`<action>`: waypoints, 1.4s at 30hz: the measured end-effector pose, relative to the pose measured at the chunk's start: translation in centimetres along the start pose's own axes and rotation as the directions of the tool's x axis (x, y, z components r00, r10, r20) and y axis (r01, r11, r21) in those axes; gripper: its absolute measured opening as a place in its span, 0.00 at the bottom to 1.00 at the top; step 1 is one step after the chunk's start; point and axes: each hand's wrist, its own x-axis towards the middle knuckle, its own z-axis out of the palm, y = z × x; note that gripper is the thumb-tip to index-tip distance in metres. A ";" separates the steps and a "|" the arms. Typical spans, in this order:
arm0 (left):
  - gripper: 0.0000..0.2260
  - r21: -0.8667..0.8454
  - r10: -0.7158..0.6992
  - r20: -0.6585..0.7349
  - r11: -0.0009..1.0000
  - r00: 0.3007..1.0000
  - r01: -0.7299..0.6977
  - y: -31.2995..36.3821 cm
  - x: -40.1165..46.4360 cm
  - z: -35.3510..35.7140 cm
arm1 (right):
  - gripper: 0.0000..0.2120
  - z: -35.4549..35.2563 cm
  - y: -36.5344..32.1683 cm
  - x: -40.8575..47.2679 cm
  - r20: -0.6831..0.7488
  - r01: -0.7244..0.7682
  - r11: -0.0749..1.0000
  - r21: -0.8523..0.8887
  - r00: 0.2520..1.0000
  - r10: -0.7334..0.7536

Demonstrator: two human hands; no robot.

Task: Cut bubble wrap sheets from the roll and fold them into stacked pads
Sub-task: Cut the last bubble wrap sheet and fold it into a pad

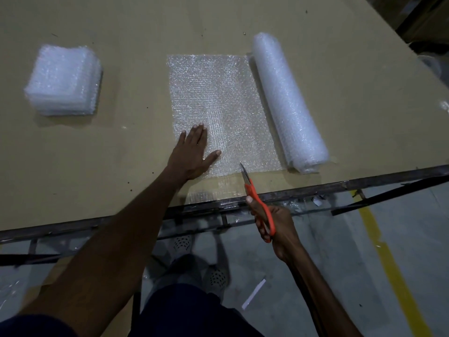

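Pressing flat on the sheet (218, 110), your left hand (193, 152) lies with fingers straight and thumb spread, near the sheet's left edge and close to the counter's near edge. The sheet is unrolled across the counter (126, 25) and runs from the roll (288, 100), which lies just to its right, reaching almost to the near edge. A further bit of bubble wrap shows between the sheet's near end and the counter's metal rim.

Your right hand (274, 222) holds the scissors (257, 200) by their orange handles, fingers curled through and around them, out past the near edge of the counter. The blades point away from you, together or nearly so, with the tip at the sheet's near edge, to the right of your left thumb.

The stack of pads (64, 80) sits well apart toward the counter's far left side, squared up.

Below the counter you see your shoes (215, 278) on the floor (413, 239), a yellow line (386, 254), and a white paper scrap (254, 294).
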 end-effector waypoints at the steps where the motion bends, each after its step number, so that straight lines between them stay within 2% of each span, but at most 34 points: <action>1: 0.38 0.000 0.002 -0.001 1.000 1.000 -0.002 0.0 0.0 0.0 | 0.25 0.1 -0.1 0.0 -0.007 -0.002 1.000 -0.006 1.000 0.002; 10: 0.39 -0.002 -0.005 -0.010 1.000 1.000 0.005 0.2 -0.2 -0.1 | 0.26 0.6 -1.1 0.4 -0.014 -0.007 0.999 -0.035 1.000 0.007; 14: 0.41 0.006 -0.012 -0.010 1.000 1.000 0.012 0.2 -0.3 -0.1 | 0.40 0.5 -0.8 0.5 -0.027 0.012 0.999 -0.034 1.000 -0.013; 15: 0.41 0.010 -0.012 -0.010 1.000 1.000 0.012 0.2 -0.3 -0.1 | 0.40 0.7 -1.0 0.6 -0.026 0.012 0.999 -0.034 1.000 -0.013; 18: 0.41 0.019 -0.008 -0.008 1.000 1.000 0.009 0.2 -0.2 -0.1 | 0.28 1.3 -1.7 0.9 -0.024 -0.007 0.999 -0.031 1.000 0.007; 20: 0.41 0.021 -0.008 -0.010 1.000 1.000 0.009 0.3 -0.2 -0.1 | 0.25 1.3 -1.8 1.2 -0.023 -0.009 1.000 -0.024 1.000 0.009; 42: 0.42 0.030 -0.004 -0.022 1.000 1.000 0.005 0.2 -0.2 0.0 | 0.23 2.8 -3.9 2.7 -0.037 0.003 0.999 -0.033 0.999 -0.005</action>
